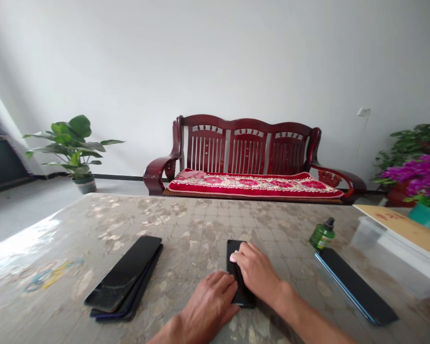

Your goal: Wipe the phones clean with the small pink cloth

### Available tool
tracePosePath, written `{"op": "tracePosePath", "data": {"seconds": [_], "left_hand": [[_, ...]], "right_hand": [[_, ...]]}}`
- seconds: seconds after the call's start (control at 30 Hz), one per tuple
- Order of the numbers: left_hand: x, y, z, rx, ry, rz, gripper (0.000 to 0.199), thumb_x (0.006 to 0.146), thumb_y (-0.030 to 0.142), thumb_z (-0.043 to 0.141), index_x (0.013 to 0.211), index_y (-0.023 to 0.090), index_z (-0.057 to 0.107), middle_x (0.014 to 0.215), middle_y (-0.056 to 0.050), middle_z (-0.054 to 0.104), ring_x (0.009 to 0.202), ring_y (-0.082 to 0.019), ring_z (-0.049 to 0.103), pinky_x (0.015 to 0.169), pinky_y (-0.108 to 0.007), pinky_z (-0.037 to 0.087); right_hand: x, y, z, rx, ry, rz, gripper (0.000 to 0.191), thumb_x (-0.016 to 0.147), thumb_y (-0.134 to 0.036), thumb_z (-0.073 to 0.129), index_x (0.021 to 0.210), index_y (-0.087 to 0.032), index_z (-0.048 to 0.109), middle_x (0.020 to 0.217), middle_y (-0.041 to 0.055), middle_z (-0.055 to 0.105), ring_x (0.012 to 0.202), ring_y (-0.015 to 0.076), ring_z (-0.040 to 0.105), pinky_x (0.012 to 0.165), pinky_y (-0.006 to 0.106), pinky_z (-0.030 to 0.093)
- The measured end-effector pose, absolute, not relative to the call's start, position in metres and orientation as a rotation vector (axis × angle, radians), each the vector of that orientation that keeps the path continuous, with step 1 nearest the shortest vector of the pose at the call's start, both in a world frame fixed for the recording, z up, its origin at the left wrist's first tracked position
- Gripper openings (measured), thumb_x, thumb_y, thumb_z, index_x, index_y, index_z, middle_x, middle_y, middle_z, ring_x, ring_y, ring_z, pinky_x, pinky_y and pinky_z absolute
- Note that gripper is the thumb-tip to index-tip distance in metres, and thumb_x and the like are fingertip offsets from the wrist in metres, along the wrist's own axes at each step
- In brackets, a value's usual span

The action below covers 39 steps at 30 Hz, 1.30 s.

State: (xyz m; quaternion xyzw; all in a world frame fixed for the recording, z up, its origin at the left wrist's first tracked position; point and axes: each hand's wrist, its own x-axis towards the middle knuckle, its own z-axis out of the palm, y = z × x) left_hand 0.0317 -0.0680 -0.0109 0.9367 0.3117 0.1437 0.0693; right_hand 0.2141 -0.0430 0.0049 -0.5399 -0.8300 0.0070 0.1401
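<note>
A black smartphone (244,297) lies flat on the patterned tablecloth, screen up, in front of me. My left hand (213,298) rests along its left edge, fingers bent against the side and thumb by the near end, holding it. Over the upper part of the screen, my right hand (255,268) is closed on a small white wad (233,257), perhaps tissue or cloth, mostly hidden by the fingers. It presses the wad to the glass.
Stacked phones (127,274) lie at left, beside loose coloured rubber bands (48,277). To the right are another phone (356,286), a green bottle (322,234) and a clear plastic box (380,253) with a tan folder (404,229) on top. A wooden bench (249,143) stands beyond the table.
</note>
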Motion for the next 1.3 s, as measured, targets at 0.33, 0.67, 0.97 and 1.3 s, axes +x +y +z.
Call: {"op": "tracePosePath", "data": {"seconds": [0.33,0.67,0.97,1.3], "left_hand": [[0.032,-0.069,-0.009,2.839,0.935,0.4,0.018,0.087,0.022,0.071,0.103,0.018,0.062,0.102,-0.005,0.065,0.096,-0.025,0.061,0.087,-0.037,0.055],[0.031,-0.069,-0.011,2.87,0.916,0.476,0.018,0.09,0.023,0.067,0.106,0.018,0.061,0.104,-0.006,0.065,0.098,-0.025,0.062,0.088,-0.038,0.055],[0.032,-0.068,-0.011,2.919,0.892,0.488,0.01,0.09,0.023,0.067,0.098,0.018,0.062,0.097,-0.005,0.065,0.092,-0.024,0.062,0.083,-0.037,0.056],[0.032,-0.069,-0.015,3.011,0.869,0.564,0.008,0.094,0.025,0.062,0.089,0.018,0.061,0.087,-0.003,0.065,0.082,-0.022,0.063,0.074,-0.033,0.056]], "right_hand": [[0.206,-0.046,0.009,-1.604,-2.42,0.028,0.028,0.096,-0.013,0.045,0.095,-0.022,0.071,0.098,0.0057,0.061,0.097,0.0192,0.052,0.084,0.028,0.04],[0.207,-0.029,0.007,-1.66,-2.361,-0.013,0.028,0.095,-0.012,0.046,0.097,-0.022,0.072,0.098,0.0063,0.061,0.099,0.0195,0.052,0.085,0.028,0.039],[0.199,-0.054,0.006,-1.563,-2.455,0.012,0.02,0.094,-0.015,0.051,0.092,-0.021,0.07,0.099,0.0054,0.062,0.097,0.0201,0.051,0.081,0.028,0.04],[0.197,-0.038,0.007,-1.625,-2.367,-0.025,0.026,0.095,-0.014,0.047,0.092,-0.02,0.072,0.098,0.007,0.063,0.097,0.0198,0.051,0.082,0.029,0.038]]}}
